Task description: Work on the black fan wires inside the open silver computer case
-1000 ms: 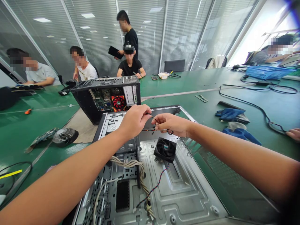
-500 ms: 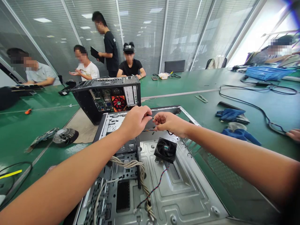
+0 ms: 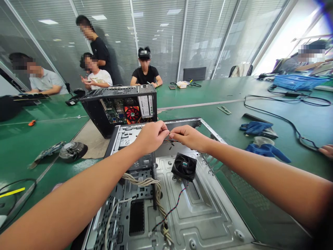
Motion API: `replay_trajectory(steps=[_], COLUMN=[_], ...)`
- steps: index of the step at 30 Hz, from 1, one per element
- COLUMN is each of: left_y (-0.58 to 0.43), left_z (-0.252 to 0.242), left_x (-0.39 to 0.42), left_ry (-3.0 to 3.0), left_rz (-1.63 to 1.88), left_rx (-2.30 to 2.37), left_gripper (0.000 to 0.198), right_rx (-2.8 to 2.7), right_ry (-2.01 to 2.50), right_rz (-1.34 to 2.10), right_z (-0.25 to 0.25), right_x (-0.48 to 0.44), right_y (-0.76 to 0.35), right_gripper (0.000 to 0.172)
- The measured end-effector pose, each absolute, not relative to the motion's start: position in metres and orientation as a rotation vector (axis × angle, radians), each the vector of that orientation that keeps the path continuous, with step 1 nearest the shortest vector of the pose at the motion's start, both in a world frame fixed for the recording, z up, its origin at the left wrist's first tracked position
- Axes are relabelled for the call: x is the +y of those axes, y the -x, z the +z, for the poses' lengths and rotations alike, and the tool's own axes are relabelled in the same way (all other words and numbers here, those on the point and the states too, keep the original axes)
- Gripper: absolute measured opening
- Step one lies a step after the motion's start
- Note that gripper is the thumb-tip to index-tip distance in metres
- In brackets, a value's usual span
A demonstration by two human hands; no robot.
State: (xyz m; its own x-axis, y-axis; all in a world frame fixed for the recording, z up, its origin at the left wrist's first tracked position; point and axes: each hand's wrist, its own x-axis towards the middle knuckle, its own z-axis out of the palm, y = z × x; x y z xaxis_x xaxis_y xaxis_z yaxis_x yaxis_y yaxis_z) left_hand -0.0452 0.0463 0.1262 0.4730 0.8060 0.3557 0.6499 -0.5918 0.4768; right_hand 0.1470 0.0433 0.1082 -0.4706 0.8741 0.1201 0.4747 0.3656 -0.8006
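Observation:
My left hand and my right hand meet above the far end of an open metal computer case. Both are closed in pinches, fingertips almost touching, on a thin cable. Most of it is hidden by the fingers, and its end cannot be made out. Below my right hand, a black case fan lies loose on the case floor. Its twisted red and blue lead trails toward me, past a bundle of beige cables.
Behind stands a second computer tower with a red fan. Blue gloves, a black cable and a blue basket are on the right. A round cooler sits left. Several people are around the table; one hand shows far right.
My right hand has moved slightly left, its fingers closing up against my left fingertips, so less cable shows between them. The standing person behind has shifted left.

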Motion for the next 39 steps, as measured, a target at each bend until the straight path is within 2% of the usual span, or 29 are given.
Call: replay_trajectory(steps=[6,11,18,24,28,33,36,39], left_y=[0.047,0.047,0.047,0.046,0.047,0.048,0.044,0.04], left_z=[0.123,0.123,0.124,0.125,0.123,0.123,0.126,0.128], left_x=[0.048,0.048,0.048,0.045,0.047,0.048,0.044,0.039], left_ry=[-2.414,-2.47,-2.409,-2.416,-2.385,-2.513,-2.686,-2.753], left_rz=[0.814,0.852,0.877,0.885,0.811,0.533,0.372,0.368], left_rx=[1.182,1.123,1.177,1.18,1.266,1.314,1.23,1.139], left_gripper=[0.009,0.005,0.005,0.029,0.04,0.02,0.022,0.026], right_rx=[-2.152,-2.094,-1.688,-1.483,-1.4,-1.308,-1.262,-1.231], right_ry=[1.163,1.186,1.181,1.105,1.042,0.958,0.952,0.959], right_rz=[0.926,1.119,1.482,1.616,1.641,1.601,1.559,1.537], right_z=[0.108,0.105,0.108,0.112,0.11,0.111,0.114,0.115], right_x=[0.045,0.044,0.041,0.04,0.042,0.042,0.042,0.041], right_y=[-0.146,-0.146,-0.146,-0.145,-0.147,-0.148,-0.148,-0.147], right_gripper=[0.023,0.02,0.014,0.013,0.012,0.011,0.014,0.02])
